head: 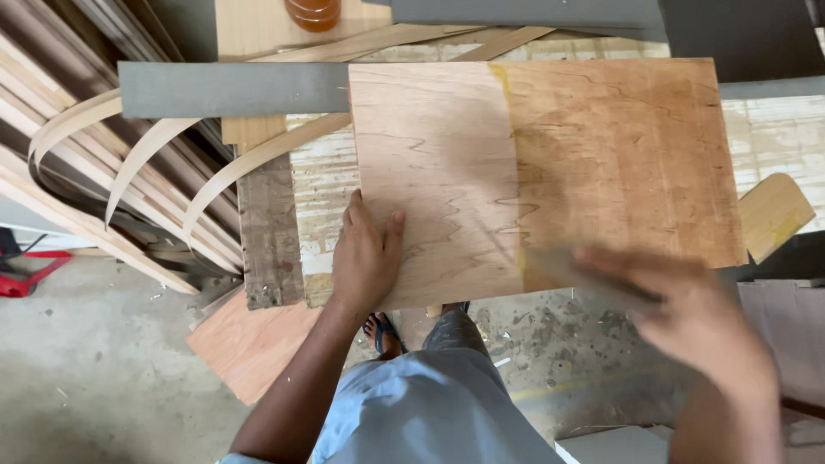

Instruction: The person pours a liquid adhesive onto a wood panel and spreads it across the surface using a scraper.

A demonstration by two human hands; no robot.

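Note:
A rectangular sheet of wood veneer (447, 155) lies on a workbench. Its right part looks darker and glossy with a yellowish coating, while the left part is pale and dry. My left hand (365, 253) rests flat on the sheet's lower left corner, fingers spread, pinning it down. My right hand (696, 314) is blurred by motion at the sheet's lower right edge and grips a flat grey spreader tool (559, 266) whose blade lies on the coated area near the boundary line.
A grey board (232, 88) lies across the bench at upper left. Curved veneer strips (146, 146) and stacked wood lengths fill the left side. An amber jar (314, 13) stands at the top. A red object (21, 275) lies on the concrete floor. My foot in a sandal (382, 331) shows below.

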